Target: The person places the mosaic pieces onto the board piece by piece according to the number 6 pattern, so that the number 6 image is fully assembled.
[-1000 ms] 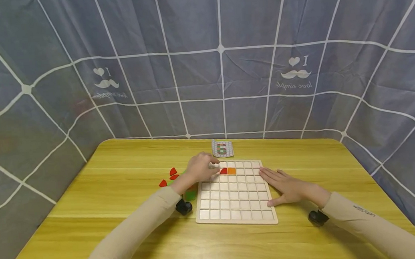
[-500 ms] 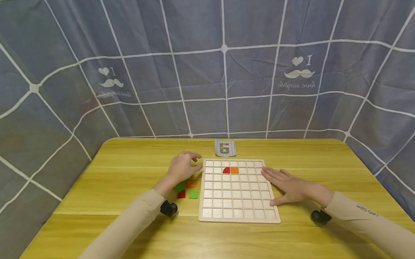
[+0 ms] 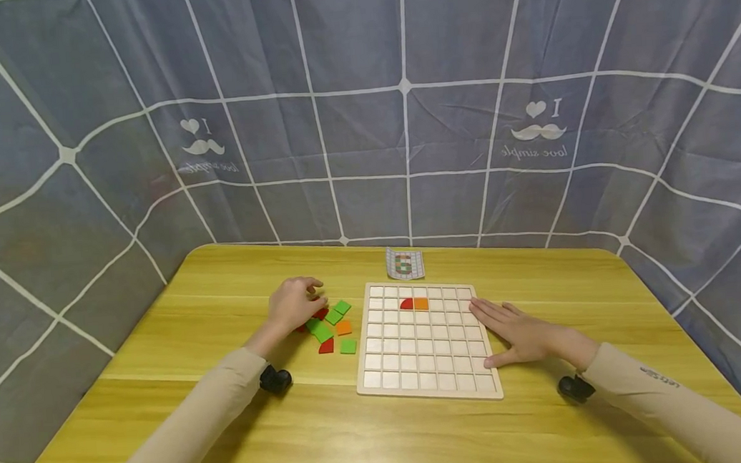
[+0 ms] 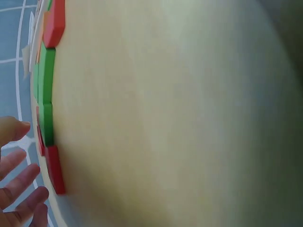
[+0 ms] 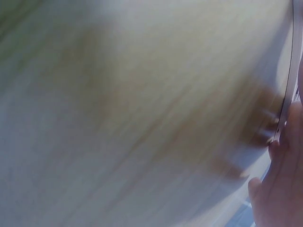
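My left hand (image 3: pixel 293 301) hovers at the far left side of a loose pile of tiles, its fingers loosely bent with nothing between them. Green tiles (image 3: pixel 319 329), an orange tile (image 3: pixel 343 327) and red tiles (image 3: pixel 326 346) make up this pile; part of it is hidden under the hand. In the left wrist view the fingers are spread beside the green tiles (image 4: pixel 46 75) and a red tile (image 4: pixel 55 170). My right hand (image 3: pixel 521 336) rests with straight fingers on the right edge of a pale wooden grid board (image 3: pixel 427 349). A red quarter-round tile (image 3: pixel 406 304) and an orange square tile (image 3: pixel 421 304) lie side by side in its second row.
A small pattern card (image 3: pixel 404 264) with a coloured figure lies behind the board. The wooden table (image 3: pixel 333 435) ends at a grey curtain (image 3: pixel 370 138) with white lines. Black wrist cameras (image 3: pixel 275 380) hang below both wrists.
My left hand has moved left from above the board to the tile pile, uncovering more green and orange tiles. The right hand stays on the board's edge. The view has shifted slightly.
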`<action>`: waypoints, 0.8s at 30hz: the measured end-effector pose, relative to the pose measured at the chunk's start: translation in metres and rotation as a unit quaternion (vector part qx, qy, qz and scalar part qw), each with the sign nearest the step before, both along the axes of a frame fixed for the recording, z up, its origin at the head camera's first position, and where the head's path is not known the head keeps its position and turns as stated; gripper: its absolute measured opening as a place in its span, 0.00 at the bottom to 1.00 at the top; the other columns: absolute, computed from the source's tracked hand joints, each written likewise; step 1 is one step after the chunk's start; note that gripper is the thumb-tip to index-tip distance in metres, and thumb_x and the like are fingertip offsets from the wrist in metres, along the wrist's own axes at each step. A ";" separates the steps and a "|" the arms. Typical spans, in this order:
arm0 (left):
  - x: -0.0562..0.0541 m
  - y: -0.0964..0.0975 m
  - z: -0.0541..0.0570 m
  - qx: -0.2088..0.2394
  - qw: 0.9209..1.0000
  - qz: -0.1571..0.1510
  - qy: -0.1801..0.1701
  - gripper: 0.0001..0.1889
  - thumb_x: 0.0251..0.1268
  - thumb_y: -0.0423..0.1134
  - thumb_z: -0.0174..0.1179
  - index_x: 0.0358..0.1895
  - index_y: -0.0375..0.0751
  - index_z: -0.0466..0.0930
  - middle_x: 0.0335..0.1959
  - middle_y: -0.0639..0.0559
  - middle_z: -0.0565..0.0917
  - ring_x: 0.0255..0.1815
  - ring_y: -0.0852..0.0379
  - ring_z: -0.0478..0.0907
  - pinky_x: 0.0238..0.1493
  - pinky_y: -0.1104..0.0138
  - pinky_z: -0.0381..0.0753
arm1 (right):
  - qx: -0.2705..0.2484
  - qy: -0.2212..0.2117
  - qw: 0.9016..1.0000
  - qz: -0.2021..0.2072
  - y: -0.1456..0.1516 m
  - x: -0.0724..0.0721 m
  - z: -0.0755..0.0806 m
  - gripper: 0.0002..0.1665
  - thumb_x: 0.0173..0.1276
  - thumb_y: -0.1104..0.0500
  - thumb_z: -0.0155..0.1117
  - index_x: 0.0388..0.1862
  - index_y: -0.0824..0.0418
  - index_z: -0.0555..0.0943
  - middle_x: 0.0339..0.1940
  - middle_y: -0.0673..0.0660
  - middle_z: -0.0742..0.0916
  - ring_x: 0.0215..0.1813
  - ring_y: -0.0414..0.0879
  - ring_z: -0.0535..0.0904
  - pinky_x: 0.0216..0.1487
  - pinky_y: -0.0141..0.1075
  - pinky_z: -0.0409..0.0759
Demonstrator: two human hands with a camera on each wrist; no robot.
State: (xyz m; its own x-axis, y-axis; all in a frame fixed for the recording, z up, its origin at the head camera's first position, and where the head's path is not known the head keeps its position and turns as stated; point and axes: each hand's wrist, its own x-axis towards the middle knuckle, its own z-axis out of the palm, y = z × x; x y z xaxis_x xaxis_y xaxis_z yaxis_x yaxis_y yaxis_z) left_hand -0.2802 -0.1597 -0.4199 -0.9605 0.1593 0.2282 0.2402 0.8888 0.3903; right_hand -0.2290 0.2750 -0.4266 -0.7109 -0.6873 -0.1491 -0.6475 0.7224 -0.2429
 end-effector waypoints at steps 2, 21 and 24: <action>0.000 -0.004 -0.001 0.000 1.000 0.013 -0.003 0.19 0.55 0.46 0.68 0.49 0.42 0.85 0.40 0.45 0.86 0.36 0.50 0.82 0.22 0.67 0.73 | 0.000 0.000 1.000 0.001 0.000 0.000 0.000 0.61 0.62 0.31 0.58 0.77 0.68 0.46 0.78 0.68 0.49 0.78 0.64 0.46 0.72 0.64 0.47; -0.002 -0.004 -0.002 -0.029 0.997 0.052 -0.047 0.17 0.54 0.54 0.67 0.40 0.47 0.88 0.32 0.52 0.87 0.32 0.55 0.80 0.22 0.67 0.69 | 0.001 -0.003 1.000 -0.004 0.000 0.000 -0.001 0.61 0.62 0.31 0.57 0.78 0.67 0.45 0.79 0.68 0.48 0.78 0.63 0.45 0.72 0.63 0.46; -0.003 -0.003 -0.002 -0.033 0.997 0.048 -0.050 0.16 0.55 0.51 0.67 0.42 0.47 0.88 0.35 0.51 0.88 0.33 0.55 0.82 0.22 0.67 0.71 | 0.003 -0.003 1.000 -0.006 0.001 -0.001 -0.001 0.61 0.62 0.30 0.57 0.78 0.66 0.45 0.79 0.67 0.48 0.79 0.63 0.45 0.72 0.63 0.46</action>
State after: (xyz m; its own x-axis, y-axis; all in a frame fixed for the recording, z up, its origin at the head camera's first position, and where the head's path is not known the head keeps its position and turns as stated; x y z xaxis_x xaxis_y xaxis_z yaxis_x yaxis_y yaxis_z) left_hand -0.2830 -0.1625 -0.4215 -0.9894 0.0776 0.1230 0.1162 0.9300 0.3486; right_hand -0.2296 0.2755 -0.4276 -0.7177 -0.6783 -0.1574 -0.6374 0.7310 -0.2436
